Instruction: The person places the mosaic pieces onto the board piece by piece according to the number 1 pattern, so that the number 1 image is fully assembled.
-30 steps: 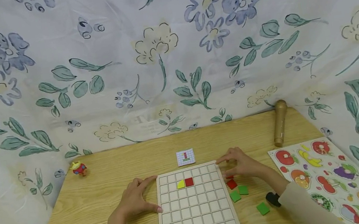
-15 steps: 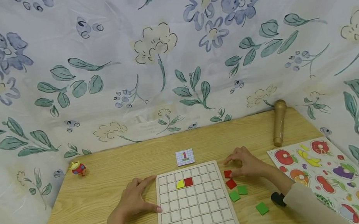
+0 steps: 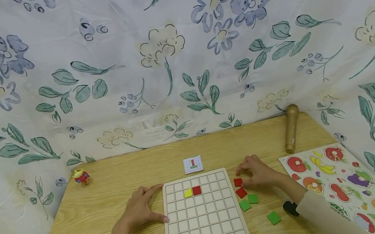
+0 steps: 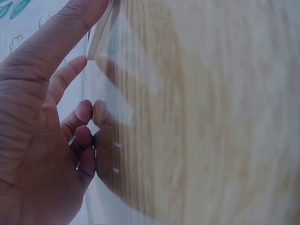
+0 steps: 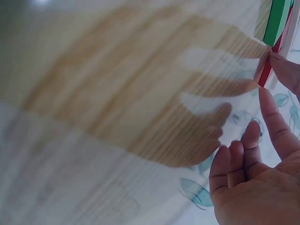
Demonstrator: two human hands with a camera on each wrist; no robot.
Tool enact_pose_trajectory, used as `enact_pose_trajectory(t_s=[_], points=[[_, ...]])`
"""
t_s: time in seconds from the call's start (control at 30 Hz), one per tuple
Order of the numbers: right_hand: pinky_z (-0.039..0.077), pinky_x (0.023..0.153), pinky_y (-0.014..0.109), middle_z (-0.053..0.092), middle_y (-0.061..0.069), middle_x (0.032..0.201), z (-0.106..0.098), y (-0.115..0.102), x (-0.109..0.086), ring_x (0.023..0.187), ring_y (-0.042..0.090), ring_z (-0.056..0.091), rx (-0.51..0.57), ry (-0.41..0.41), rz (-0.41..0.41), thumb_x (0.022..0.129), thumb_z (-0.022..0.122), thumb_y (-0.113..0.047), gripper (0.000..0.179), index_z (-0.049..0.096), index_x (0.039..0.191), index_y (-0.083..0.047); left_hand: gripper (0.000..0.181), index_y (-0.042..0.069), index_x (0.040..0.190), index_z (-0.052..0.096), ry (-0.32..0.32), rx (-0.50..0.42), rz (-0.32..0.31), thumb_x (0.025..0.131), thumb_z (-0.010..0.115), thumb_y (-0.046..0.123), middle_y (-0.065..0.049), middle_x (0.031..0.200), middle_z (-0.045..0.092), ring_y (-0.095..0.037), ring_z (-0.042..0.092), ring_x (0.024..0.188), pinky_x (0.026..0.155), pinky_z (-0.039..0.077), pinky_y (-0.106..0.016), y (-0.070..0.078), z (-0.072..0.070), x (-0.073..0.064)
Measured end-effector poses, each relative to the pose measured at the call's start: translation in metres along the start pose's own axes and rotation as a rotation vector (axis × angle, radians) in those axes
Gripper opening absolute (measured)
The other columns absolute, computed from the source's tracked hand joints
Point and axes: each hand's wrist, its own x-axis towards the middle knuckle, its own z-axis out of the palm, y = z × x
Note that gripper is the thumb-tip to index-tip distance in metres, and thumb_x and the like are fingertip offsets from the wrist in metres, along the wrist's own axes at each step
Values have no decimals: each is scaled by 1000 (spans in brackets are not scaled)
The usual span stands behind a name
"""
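Observation:
A wooden grid board (image 3: 204, 222) lies on the table, with a yellow tile (image 3: 188, 193) and a red square tile (image 3: 197, 190) side by side in its upper cells. My left hand (image 3: 139, 208) touches the board's left side, index finger at the top corner and thumb lower down. In the left wrist view, the other fingers of the left hand (image 4: 42, 122) rest on the tabletop. Right of the board, my right hand (image 3: 259, 172) pinches a loose red tile (image 3: 238, 182) between thumb and index finger. The right wrist view shows that red tile (image 5: 266, 72) edge-on at the fingertips.
Another red tile (image 3: 241, 192) and several green tiles (image 3: 253, 198) lie near the right hand. A small pattern card (image 3: 193, 164) sits behind the board. A fruit puzzle board (image 3: 346, 190), a gold microphone-shaped object (image 3: 291, 129) and a small toy figure (image 3: 81, 176) are further out.
The right hand has moved rightward off the board's top right corner, to the loose red tile. The left hand stays at the board's left edge.

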Motion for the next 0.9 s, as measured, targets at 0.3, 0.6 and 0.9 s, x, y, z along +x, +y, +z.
enact_pose_trajectory(t_s=[0.3, 0.6, 0.9], points=[[35, 80, 31, 51, 3, 93, 0, -3, 1, 92, 17, 38, -33, 13, -17, 71, 80, -11, 17, 69, 84, -10, 110, 26, 146, 49, 11, 7, -1, 50, 90, 62, -1, 102, 46, -17, 38, 87, 77, 32, -35, 0, 1, 0], [37, 79, 30, 50, 0, 90, 2, -3, 1, 90, 14, 37, -72, 28, -23, 70, 83, -13, 18, 69, 81, -13, 111, 24, 146, 50, 16, 0, 1, 50, 90, 62, -1, 101, 45, -17, 38, 86, 77, 31, -35, 0, 0, -1], [38, 81, 30, 50, -2, 93, 1, -6, 2, 91, 14, 37, -64, 46, -11, 72, 83, -15, 16, 71, 83, -13, 110, 23, 145, 51, 24, -8, 9, 50, 90, 62, -1, 99, 45, -17, 37, 85, 77, 31, -35, 1, 1, -1]])
